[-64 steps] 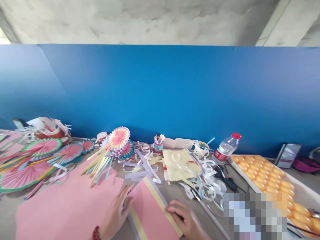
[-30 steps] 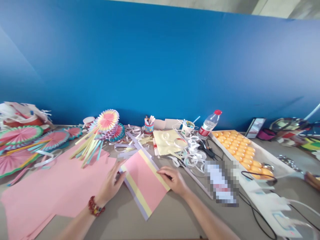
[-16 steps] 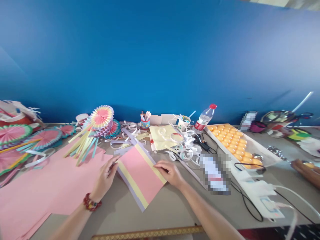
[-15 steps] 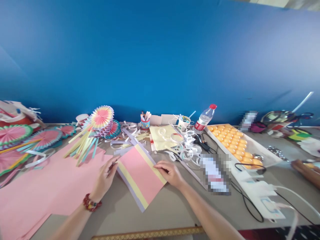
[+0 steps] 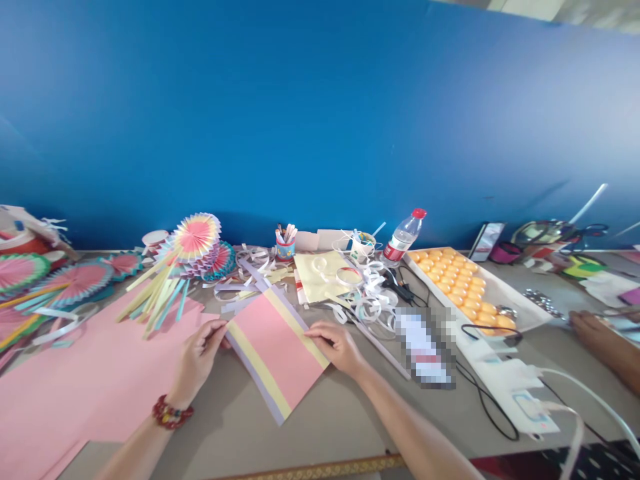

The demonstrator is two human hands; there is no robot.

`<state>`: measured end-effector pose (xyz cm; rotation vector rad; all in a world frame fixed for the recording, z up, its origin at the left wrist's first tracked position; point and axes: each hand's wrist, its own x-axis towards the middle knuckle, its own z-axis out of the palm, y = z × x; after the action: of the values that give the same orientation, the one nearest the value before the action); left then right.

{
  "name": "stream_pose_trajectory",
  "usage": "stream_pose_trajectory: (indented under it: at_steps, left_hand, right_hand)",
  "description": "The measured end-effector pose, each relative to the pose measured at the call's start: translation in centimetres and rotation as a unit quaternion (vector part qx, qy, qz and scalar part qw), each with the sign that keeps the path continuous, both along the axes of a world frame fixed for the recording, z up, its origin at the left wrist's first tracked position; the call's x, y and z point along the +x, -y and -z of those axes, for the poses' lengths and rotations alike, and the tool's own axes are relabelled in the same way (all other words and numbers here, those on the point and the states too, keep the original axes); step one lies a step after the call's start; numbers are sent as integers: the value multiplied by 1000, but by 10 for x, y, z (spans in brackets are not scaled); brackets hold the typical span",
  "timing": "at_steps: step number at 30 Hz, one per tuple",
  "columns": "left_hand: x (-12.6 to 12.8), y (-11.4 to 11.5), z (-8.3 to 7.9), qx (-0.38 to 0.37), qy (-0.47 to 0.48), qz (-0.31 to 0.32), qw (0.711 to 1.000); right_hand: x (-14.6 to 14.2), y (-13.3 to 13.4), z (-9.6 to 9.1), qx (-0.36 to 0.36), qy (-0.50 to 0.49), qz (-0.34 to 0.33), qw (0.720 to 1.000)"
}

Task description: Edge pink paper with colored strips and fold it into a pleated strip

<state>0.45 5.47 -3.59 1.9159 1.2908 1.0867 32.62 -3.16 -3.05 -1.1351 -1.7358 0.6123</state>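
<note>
A pink sheet of paper [image 5: 273, 350] with yellow and lilac strips along two opposite edges is held tilted over the grey table. My left hand [image 5: 200, 357], with a red bead bracelet at the wrist, pinches its left corner between thumb and fingers. On the opposite side, my right hand [image 5: 337, 343] grips the yellow and lilac edge, thumb and forefinger together. Part of that edge is hidden behind the right fingers. Large pink sheets [image 5: 120, 380] lie left of my left hand.
Folded paper rosettes [image 5: 197, 237] stand at the back left. Curled paper strips [image 5: 373, 300], a pen cup [image 5: 285, 248] and a water bottle [image 5: 403, 237] sit behind. To the right are a box of orange balls [image 5: 460, 283], a power strip [image 5: 520, 393] and another person's hand [image 5: 595, 337].
The whole view has shifted slightly, so most things appear a little farther left. My left hand has moved slightly outward at the sheet's corner; my right hand keeps its grip.
</note>
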Motion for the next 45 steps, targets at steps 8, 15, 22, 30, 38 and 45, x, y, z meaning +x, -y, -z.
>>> stream_pose_trajectory:
  at_steps: [8,15,22,30,38,45]
  left_hand:
    - [0,2,-2,-2,0,2,1000]
    - [2,4,-9,-12,25,0,1000]
    - [4,5,-13,-10,55,-16,998]
    - [2,6,-13,-11,37,-13,999]
    - [11,12,-8,-73,97,88,989]
    - [13,7,-1,-81,103,82,988]
  right_hand:
    - [1,-2,4,-2,4,0,1000]
    - [1,-1,3,-4,9,-2,1000]
    - [2,-1,4,-7,12,-13,1000]
    - [1,-1,-1,-13,9,-12,1000]
    - [0,1,-3,-3,-8,10,1000]
    - [-6,6,-1,-53,14,-20,998]
